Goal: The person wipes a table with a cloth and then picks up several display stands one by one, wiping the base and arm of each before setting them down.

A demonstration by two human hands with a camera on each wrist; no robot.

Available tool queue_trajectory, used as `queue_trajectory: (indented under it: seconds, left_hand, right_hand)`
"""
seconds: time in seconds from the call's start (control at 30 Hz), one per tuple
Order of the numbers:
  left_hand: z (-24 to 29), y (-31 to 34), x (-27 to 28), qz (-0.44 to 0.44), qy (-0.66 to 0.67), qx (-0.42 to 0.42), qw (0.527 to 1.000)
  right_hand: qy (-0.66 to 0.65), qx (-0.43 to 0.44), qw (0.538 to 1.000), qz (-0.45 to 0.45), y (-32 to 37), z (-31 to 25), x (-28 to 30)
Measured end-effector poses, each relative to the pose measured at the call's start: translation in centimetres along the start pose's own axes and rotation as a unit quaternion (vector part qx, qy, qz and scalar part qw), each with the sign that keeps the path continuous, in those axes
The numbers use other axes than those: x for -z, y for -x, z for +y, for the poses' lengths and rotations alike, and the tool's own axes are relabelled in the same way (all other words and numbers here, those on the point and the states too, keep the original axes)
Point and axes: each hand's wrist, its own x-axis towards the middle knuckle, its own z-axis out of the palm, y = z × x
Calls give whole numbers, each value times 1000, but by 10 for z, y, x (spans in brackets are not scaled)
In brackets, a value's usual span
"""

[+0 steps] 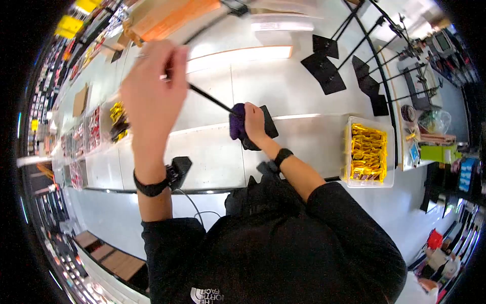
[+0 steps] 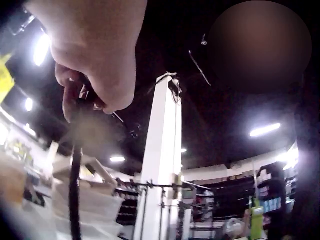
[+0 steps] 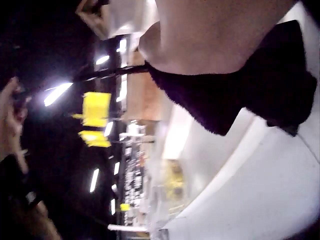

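Note:
My left hand (image 1: 158, 86) is raised over the left side of the table, fingers curled round the end of a black cord (image 1: 210, 96). Taut and slanting, the cord runs down to a fuzzy dark purple cloth piece (image 1: 236, 122), which my right hand (image 1: 255, 123) grips low over the table's near part. In the right wrist view the purple cloth (image 3: 200, 97) hangs below my hand, with more dark material beside it. A black flat piece (image 1: 270, 124) shows behind the right hand. The left wrist view has the cord (image 2: 75, 190) dropping from the curled fingers, a shiny bit between them.
A clear bin of yellow-packed items (image 1: 369, 152) stands at the right. More bins with yellow and red goods (image 1: 119, 119) line the left. An orange-brown box (image 1: 172, 20) lies at the far side. Black stands with flat plates (image 1: 324, 71) occupy the back right.

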Motion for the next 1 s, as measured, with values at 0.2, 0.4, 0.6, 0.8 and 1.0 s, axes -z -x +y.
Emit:
queue_trajectory:
  seconds: [0.2, 0.4, 0.6, 0.8, 1.0]
  left_hand:
    - [26, 18, 1, -38, 6, -48, 998]
    - [8, 13, 65, 148, 7, -101, 984]
    - [-13, 21, 99, 178, -5, -3, 984]
    - [-22, 42, 89, 134, 14, 21, 991]
    - [-30, 47, 70, 105, 4, 38, 994]
  right_hand:
    - [-166, 190, 968, -7, 18, -161, 1]
    - [34, 245, 968, 31, 41, -79, 18]
    - [101, 319, 941, -56, 55, -29, 57]
    - [83, 217, 972, 22, 46, -10, 76]
    - [-154, 26, 956, 247, 34, -32, 129]
